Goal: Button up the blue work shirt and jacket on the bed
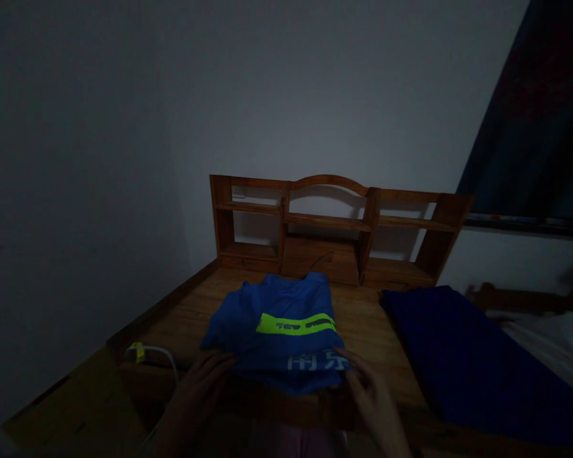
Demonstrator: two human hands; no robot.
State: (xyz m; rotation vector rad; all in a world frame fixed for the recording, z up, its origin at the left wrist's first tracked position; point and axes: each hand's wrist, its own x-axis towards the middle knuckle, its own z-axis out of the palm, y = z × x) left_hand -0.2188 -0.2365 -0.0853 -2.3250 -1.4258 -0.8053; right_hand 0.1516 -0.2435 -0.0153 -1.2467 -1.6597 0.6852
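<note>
A blue garment (286, 356), partly folded, lies near the front edge of the wooden desk (363, 331). It bears a bright yellow-green stripe (272, 324) and pale printed characters. At its lower left edge, my left hand (203, 381) rests with the fingers stretched out and touching the cloth. On the opposite side, my right hand (370, 388) touches the lower right edge beside the print, its fingers apart. The picture is dark, and I cannot make out the undersides of the fingers.
A wooden shelf unit (325, 221) stands along the back of the desk. Dark blue cloth (477, 356) covers the right side. A white cable (165, 351) with a yellow tag (139, 352) hangs at the front left. A dark curtain (544, 127) is at the upper right.
</note>
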